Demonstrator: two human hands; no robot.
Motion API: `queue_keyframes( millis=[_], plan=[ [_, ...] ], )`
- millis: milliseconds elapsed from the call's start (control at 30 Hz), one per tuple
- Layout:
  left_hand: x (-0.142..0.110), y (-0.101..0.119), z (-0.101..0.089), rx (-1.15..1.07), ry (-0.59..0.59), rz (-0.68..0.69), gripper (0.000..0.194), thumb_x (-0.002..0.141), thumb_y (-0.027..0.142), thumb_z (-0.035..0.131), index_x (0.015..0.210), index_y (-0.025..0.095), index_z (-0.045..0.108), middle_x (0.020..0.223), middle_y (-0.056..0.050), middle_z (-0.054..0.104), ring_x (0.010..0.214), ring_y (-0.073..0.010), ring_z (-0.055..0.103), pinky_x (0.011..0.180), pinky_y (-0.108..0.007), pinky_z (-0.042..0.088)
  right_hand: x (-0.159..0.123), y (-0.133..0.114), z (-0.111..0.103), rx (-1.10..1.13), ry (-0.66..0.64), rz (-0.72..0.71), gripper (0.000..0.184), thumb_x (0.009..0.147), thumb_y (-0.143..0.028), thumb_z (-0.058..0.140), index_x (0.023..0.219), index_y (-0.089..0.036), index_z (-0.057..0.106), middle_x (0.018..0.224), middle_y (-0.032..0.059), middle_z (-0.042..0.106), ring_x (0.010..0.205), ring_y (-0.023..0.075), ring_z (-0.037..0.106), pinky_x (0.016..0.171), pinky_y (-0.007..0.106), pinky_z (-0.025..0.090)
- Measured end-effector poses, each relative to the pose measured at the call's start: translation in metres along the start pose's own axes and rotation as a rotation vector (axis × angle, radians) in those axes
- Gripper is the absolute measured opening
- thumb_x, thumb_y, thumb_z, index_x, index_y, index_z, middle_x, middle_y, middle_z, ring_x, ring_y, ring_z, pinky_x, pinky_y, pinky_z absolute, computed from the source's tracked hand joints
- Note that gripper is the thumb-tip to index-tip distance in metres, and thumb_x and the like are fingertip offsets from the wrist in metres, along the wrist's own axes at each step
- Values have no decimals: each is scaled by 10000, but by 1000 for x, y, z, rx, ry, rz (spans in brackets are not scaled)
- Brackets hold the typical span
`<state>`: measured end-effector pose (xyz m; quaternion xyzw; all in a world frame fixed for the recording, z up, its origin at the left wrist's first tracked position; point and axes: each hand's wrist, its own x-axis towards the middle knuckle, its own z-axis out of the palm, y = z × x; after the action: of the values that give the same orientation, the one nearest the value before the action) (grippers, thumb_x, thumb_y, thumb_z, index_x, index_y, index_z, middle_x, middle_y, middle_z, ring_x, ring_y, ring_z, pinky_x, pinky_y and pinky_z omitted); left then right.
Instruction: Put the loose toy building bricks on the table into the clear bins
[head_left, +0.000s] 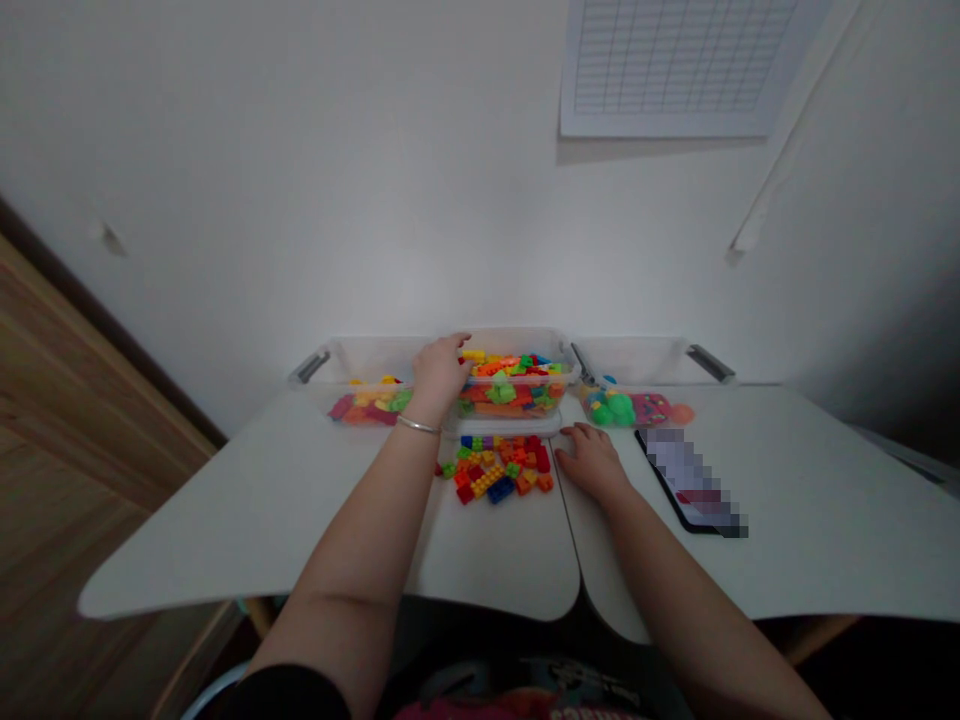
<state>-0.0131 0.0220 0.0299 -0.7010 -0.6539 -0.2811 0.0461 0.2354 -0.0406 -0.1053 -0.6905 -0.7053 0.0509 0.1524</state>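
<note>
My left hand (441, 378), with a bracelet at the wrist, reaches over the left end of the middle clear plastic bin (517, 340). Its index finger and thumb are apart, near a yellow brick (474, 356) and a bit of red. The bin holds many coloured building bricks (501, 392). In front of it, a loose cluster of toy bricks (487, 480) lies on the white table (487, 560), among them a dark blue brick (500, 489). My right hand (592, 460) rests on the table just right of the cluster, fingers loosely spread and holding nothing.
A clear bin (352, 360) with coloured pieces stands at left. Another bin (637, 360) at right holds green and pink toys. A phone (686, 480) lies right of my right hand. The wall (375, 200) rises behind; a seam (568, 530) divides the tabletops.
</note>
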Motion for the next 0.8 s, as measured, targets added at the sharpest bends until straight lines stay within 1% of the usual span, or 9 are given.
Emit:
queue_keyframes(
  millis=[100, 200, 333, 400, 433, 533, 600, 667, 800],
  plan=[
    [2, -4, 0, -12, 21, 10, 449, 823, 252, 616, 1273, 261, 608, 1225, -79, 673, 1123, -269, 605, 969, -385, 450, -1, -2, -3, -3, -8, 10, 480, 877, -336, 532, 1314, -145, 589, 1401, 143, 519, 1305, 304, 441, 1122, 375, 294],
    [-2, -6, -3, -107, 103, 44, 414, 842, 244, 585, 1254, 238, 615, 1245, -78, 658, 1130, -250, 595, 994, -381, 443, -1, -3, -3, -3, -14, 14, 484, 876, -337, 533, 1319, -148, 584, 1406, 139, 516, 1309, 304, 438, 1123, 374, 294],
    [-23, -2, -16, -253, 238, 115, 409, 863, 244, 555, 1268, 209, 594, 1255, -72, 647, 1126, -222, 588, 1008, -364, 447, 0, -2, -2, 5, -9, 24, 485, 870, -341, 542, 1314, -150, 586, 1411, 144, 514, 1309, 301, 439, 1122, 378, 293],
    [-39, 0, -23, -248, 250, 148, 342, 886, 249, 530, 1210, 206, 628, 1202, -70, 672, 1113, -220, 594, 1016, -372, 443, 0, -1, -1, 7, -7, 22, 484, 869, -338, 543, 1314, -153, 587, 1408, 143, 515, 1311, 299, 438, 1119, 379, 294],
    [-48, 0, -26, -227, 207, 160, 307, 894, 232, 515, 1168, 208, 653, 1154, -63, 692, 1086, -216, 608, 1012, -373, 446, 0, -1, -1, 7, -8, 18, 482, 869, -337, 542, 1312, -153, 588, 1405, 142, 519, 1310, 298, 437, 1117, 379, 296],
    [-71, -5, -27, -98, -67, 200, 273, 875, 217, 557, 1112, 208, 691, 1133, -67, 705, 1079, -232, 622, 1011, -382, 451, 1, 0, 1, 0, -1, 4, 480, 870, -334, 539, 1309, -148, 591, 1397, 147, 526, 1305, 296, 444, 1114, 381, 300],
    [-81, -12, -22, -19, -220, 184, 264, 876, 231, 570, 1102, 207, 702, 1123, -78, 704, 1062, -238, 633, 981, -370, 470, 1, 0, 2, -4, 8, 3, 486, 869, -334, 541, 1313, -143, 587, 1401, 152, 523, 1305, 299, 446, 1114, 384, 301],
    [-88, -18, -14, 51, -310, 146, 261, 881, 246, 570, 1101, 212, 705, 1096, -84, 707, 1032, -236, 646, 938, -350, 488, 1, 0, 3, -3, 11, 6, 492, 867, -333, 543, 1317, -137, 583, 1407, 155, 519, 1310, 302, 444, 1116, 383, 300],
    [-95, -26, 1, 180, -412, 92, 217, 860, 267, 595, 1033, 225, 719, 1023, -83, 725, 976, -249, 664, 849, -337, 509, 1, 0, 2, 5, 1, 8, 494, 866, -330, 546, 1316, -131, 585, 1413, 161, 514, 1315, 305, 442, 1120, 380, 297]
  ],
)
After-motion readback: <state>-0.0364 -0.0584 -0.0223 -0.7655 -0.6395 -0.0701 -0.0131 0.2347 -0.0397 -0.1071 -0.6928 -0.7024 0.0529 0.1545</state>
